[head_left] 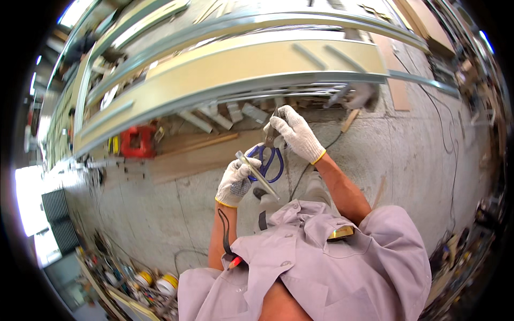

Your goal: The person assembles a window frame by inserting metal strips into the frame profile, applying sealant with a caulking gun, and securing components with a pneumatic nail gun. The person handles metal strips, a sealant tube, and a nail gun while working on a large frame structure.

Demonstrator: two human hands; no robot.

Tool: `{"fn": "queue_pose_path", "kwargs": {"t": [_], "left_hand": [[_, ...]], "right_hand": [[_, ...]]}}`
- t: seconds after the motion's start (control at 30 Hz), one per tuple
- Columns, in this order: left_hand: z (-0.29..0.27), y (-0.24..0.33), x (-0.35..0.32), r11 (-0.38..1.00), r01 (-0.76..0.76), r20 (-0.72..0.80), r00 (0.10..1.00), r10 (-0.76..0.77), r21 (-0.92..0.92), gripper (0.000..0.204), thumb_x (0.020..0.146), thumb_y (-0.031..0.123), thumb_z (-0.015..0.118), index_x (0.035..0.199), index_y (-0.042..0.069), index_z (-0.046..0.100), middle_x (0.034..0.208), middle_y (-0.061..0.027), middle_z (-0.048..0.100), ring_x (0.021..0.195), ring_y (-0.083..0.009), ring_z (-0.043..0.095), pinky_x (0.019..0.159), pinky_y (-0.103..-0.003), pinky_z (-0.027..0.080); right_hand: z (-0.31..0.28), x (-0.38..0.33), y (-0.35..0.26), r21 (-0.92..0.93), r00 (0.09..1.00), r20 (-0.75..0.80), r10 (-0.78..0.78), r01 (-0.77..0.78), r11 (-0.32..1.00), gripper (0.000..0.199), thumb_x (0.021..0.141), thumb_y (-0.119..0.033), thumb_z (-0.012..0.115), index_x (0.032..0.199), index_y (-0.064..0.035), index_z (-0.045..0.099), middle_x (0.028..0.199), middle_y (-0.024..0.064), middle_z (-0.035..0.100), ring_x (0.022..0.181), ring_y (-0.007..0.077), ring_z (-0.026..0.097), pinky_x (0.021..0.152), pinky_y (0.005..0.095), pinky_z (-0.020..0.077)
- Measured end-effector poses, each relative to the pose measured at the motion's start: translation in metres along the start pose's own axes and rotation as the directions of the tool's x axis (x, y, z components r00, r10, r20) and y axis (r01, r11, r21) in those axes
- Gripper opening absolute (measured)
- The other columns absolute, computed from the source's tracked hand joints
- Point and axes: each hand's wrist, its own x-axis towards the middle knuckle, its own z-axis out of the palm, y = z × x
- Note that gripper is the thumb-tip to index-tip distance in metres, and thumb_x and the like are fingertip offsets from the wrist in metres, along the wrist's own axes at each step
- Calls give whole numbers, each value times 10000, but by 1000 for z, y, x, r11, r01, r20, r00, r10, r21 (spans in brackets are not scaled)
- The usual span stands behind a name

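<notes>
My right grip, gloved in white knit, is closed around the blade end of the blue-handled scissors, with the points directed away from me toward the far side. My left grip, in a matching glove, clasps a pale strip that slants from far left to near right and crosses in front of the blue handles. My left fingertips lie by the handle loops; whether they also bear on them, I cannot tell. Both things are up in front of my chest, above the grey concrete floor.

I take the step in hand to be managing scissors and strip together, since neither grip is placed through the loops for cutting. How far apart the blades stand is hidden by my right fingers. As I judge it, a cut from here would call for turning the handles into one palm, clearing the strip from the loops and steadying its free end.

Beyond my grips, a long cream panel with metal edging spans the far side; a red case sits on the floor to the left.
</notes>
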Motion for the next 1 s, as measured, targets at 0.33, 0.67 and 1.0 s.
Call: {"fn": "queue_pose_path", "kwargs": {"t": [0.33,0.67,1.0], "left_hand": [[254,-100,193,970,238,157,961,-228,-52,477,928,384,738,1163,-22,652,1057,-124,704,904,-229,703,813,-358,601],[370,-136,305,905,411,327,875,-357,-112,436,936,356,711,1132,-32,675,1429,-186,545,1108,-309,668,974,-443,572],[457,-147,430,814,439,430,863,-265,-381,440,963,389,688,1152,-8,669,1201,-183,668,1071,-258,657,917,-376,558]], "right_hand": [[-299,-82,-39,-102,960,-167,224,-242,965,476,937,-210,698,1319,26,539,1141,221,687,1070,259,669,926,365,519],[-458,-65,-47,-618,942,-237,-236,41,785,593,901,-45,625,1472,-56,460,1125,227,684,987,356,702,861,408,554],[-604,16,-71,-943,918,-94,-384,42,330,666,828,37,638,1444,-201,548,987,85,678,903,292,661,787,416,536]]}}
